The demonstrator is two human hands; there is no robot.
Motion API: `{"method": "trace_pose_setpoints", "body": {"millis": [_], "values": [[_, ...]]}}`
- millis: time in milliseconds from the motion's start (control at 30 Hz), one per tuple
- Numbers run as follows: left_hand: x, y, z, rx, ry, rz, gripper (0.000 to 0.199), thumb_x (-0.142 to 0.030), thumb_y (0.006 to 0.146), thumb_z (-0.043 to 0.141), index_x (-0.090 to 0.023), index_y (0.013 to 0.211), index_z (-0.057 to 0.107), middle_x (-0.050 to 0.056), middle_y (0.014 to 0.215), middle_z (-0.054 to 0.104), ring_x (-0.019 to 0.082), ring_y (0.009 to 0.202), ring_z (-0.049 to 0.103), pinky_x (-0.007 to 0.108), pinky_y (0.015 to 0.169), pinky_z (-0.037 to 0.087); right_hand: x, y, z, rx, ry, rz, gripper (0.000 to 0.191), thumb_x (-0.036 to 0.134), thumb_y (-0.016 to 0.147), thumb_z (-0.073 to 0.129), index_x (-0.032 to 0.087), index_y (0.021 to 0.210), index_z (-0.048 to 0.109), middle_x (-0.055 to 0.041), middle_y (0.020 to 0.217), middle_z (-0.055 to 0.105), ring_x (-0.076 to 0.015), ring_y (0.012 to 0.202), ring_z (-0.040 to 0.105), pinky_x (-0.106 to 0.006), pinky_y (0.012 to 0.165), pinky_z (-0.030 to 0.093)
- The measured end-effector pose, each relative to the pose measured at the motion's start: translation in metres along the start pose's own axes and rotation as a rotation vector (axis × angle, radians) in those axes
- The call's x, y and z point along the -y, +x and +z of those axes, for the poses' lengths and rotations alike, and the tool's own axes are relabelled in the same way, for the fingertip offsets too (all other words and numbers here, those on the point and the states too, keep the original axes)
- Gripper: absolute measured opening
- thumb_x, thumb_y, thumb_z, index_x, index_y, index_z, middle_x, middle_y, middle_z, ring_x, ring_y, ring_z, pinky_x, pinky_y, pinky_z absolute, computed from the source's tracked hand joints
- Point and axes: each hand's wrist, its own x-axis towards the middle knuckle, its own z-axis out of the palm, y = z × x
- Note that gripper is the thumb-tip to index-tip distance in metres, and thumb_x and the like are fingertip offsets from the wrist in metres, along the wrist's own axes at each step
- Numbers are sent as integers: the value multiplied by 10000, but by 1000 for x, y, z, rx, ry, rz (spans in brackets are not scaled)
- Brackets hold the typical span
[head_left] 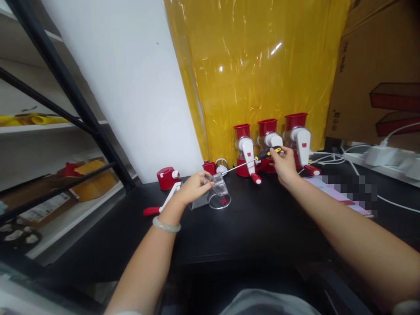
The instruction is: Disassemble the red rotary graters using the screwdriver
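My right hand (285,164) grips the black and yellow handle of a screwdriver (262,155). Its long shaft slants down to the left, and the tip is at the top of a clear plastic grater housing (220,186). Fingers of my left hand (197,187) are closed on that housing, which stands over the black table (249,236). Left of it sits a red grater base (166,177), with a white crank with a red handle (166,203) lying in front. Behind the housing are a metal grater drum (221,165) and a small red part (209,168).
Several assembled red and white rotary graters (267,144) stand against the yellow plastic sheet (262,57). A pink flat item (328,192), partly blurred out, lies right, near white cables and a power strip (387,157). A shelf rack (75,109) rises at left, a large cardboard box (377,57) at right.
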Motion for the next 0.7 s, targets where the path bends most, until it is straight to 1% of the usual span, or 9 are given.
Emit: {"method": "trace_pose_setpoints", "body": {"millis": [133,267,433,567,700], "values": [[0,0,1,-3,7,2,407,-437,924,557,-177,620,634,96,1137,703,208,854,667,386,841,548,1,2,-2,6,5,-5,452,356,728,813,261,1039,499,9,928,647,-162,865,700,-220,575,582],[2,1,1,-8,1,23,406,-427,932,557,-177,622,635,105,1133,699,229,916,673,401,876,538,4,0,-1,-4,24,42,416,273,725,770,259,1045,504,6,933,651,-161,872,700,-204,552,573],[3,1,1,1,0,7,410,-426,937,558,-173,622,632,108,1156,700,224,907,676,392,853,536,8,-3,1,0,26,47,338,211,725,701,240,1012,527,-10,928,657,-163,888,697,-178,533,542],[2,1,0,8,4,3,408,-437,934,554,-173,636,640,108,1148,698,228,904,674,394,850,529,7,-2,2,-20,10,51,319,241,751,693,256,1023,526,5,936,652,-150,857,694,-190,535,551],[0,1,0,10,-4,5,402,-435,929,549,-171,641,640,104,1136,696,220,899,670,378,841,525,6,-2,2,-24,16,35,348,355,781,722,262,1043,511,14,919,642,-148,790,691,-203,503,537]]}}
